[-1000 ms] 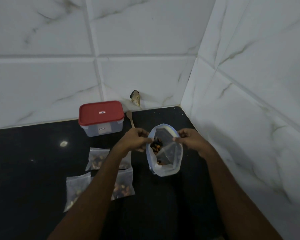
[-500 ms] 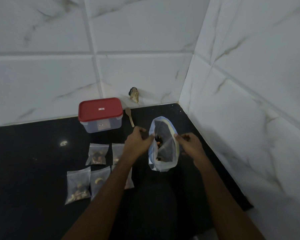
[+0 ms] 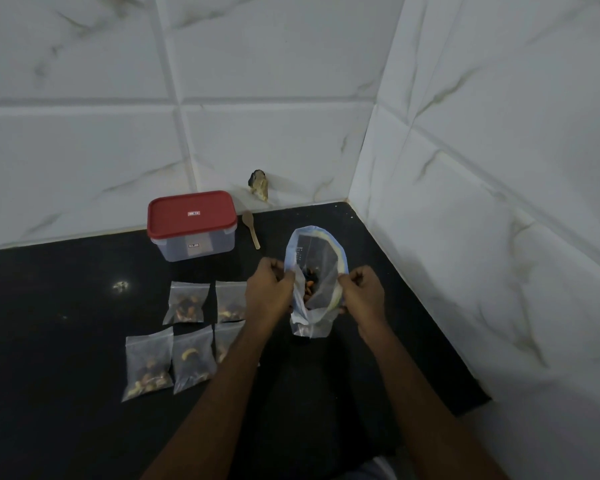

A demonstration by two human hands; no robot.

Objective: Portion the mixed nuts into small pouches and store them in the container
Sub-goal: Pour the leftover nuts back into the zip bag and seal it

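A clear zip bag of mixed nuts stands upright on the black counter, its mouth wide open. My left hand pinches its left rim and my right hand pinches its right rim. Left of my left arm lie several small filled pouches in two rows, among them one at the back left and one at the front left. My forearm covers part of the rightmost pouches. The clear container with a red lid sits closed against the back wall.
A small wooden spoon lies between the container and the bag. A small brownish object leans on the back wall. White tiled walls close the back and right sides. A bright spot marks the counter at left.
The view has shifted so more pouches show. My hands have slid lower on the bag's rim and the mouth now stands taller and narrower than one second ago.
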